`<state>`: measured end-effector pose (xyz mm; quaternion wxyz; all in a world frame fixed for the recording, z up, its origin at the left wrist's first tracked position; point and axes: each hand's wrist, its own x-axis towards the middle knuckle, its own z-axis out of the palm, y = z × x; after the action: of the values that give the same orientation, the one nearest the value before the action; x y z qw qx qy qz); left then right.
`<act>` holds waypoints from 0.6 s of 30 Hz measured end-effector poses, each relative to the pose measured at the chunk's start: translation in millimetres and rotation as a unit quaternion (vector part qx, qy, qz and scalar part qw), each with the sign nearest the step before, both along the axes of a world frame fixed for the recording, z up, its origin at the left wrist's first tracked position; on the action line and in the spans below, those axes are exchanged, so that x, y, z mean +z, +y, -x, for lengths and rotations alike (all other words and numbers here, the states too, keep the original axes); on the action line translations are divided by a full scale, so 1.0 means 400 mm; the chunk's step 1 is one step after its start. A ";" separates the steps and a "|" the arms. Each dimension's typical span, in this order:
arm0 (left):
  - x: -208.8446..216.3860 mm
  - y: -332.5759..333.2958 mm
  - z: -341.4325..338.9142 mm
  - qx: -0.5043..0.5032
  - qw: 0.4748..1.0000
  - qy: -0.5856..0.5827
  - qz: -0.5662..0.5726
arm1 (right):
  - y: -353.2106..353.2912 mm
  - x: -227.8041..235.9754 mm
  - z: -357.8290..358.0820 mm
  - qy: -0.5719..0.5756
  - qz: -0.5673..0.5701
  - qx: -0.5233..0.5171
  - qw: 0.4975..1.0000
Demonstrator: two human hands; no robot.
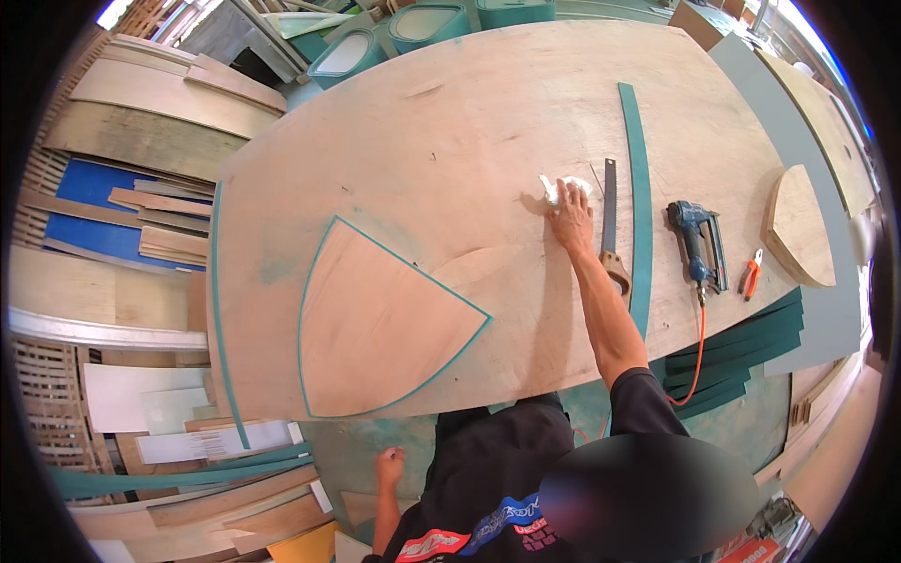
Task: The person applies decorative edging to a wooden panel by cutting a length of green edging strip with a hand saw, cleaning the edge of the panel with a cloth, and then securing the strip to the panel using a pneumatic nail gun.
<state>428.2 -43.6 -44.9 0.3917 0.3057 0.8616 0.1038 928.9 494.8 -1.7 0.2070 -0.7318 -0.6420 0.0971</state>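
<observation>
My right hand [571, 214] reaches out over the plywood tabletop [432, 131], its fingers bent over a crumpled white rag [550, 193]. Just right of that hand lies a handsaw [610, 208] with a brown handle, partly covered by my forearm. A long green strip [638, 178] runs alongside the saw. Low beside my body, off the table, hangs my left hand [389, 464], its fingers curled in and nothing visible in them. Between my hands a three-sided wooden panel [385, 319] with curved sides and green edging rests flat at the table's near side.
On the right lie a blue staple gun [693, 239] with an orange air hose [700, 347], orange-handled pliers [752, 275] and a shaped wooden piece [802, 225]. Green strips [741, 342] are stacked beyond the near right edge. Boards [141, 131] fill the left; green tubs [427, 26] stand behind.
</observation>
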 end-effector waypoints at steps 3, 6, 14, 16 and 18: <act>0.063 0.069 -0.107 -0.093 0.995 0.023 0.005 | 0.077 0.005 -0.052 -0.002 0.019 0.002 1.000; 0.172 0.196 -0.221 -0.190 0.981 -0.012 -0.025 | 0.089 0.018 -0.118 0.168 -0.051 0.041 0.984; 0.467 0.593 -0.371 -0.248 0.931 -0.130 -0.233 | -0.383 0.211 0.171 0.761 0.082 0.010 0.644; 0.460 0.653 -0.447 -0.194 0.879 -0.244 -0.361 | -0.493 0.255 0.249 0.767 0.111 -0.052 0.629; 0.474 0.678 -0.520 -0.265 0.833 -0.267 -0.406 | -0.582 0.231 0.294 0.758 0.103 -0.046 0.642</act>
<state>636.1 227.8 144.6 0.4594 0.6142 0.4902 0.4141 811.3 262.0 90.8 0.5487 -0.4477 -0.2116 0.6736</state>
